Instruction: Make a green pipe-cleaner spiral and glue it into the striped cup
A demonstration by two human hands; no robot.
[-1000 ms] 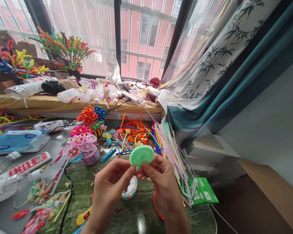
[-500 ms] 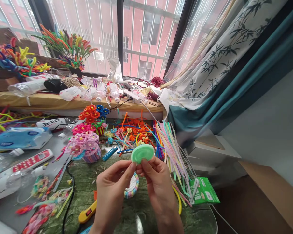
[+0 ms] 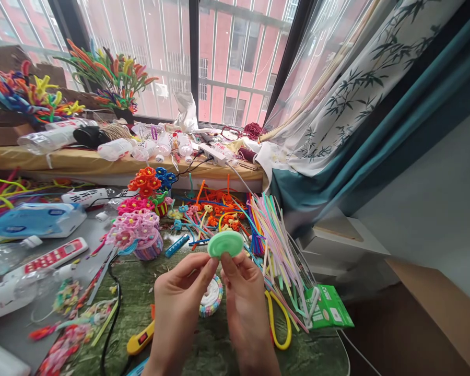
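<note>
My left grip (image 3: 180, 295) and right grip (image 3: 245, 287) pinch a green disc (image 3: 225, 244) near a pastel cup (image 3: 213, 309) holding white filling (image 3: 210, 295); pink flowers (image 3: 135, 227) top a striped pot (image 3: 151, 248).

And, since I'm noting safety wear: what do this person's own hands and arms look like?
The left hand and right hand are ungloved; no ring, watch or bracelet shows. The forearms are bare to the frame's lower edge, no sleeve in view.

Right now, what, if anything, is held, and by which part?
A green disc, by its lower edge, in the right grip; the left grip seems to pinch there too.
</note>
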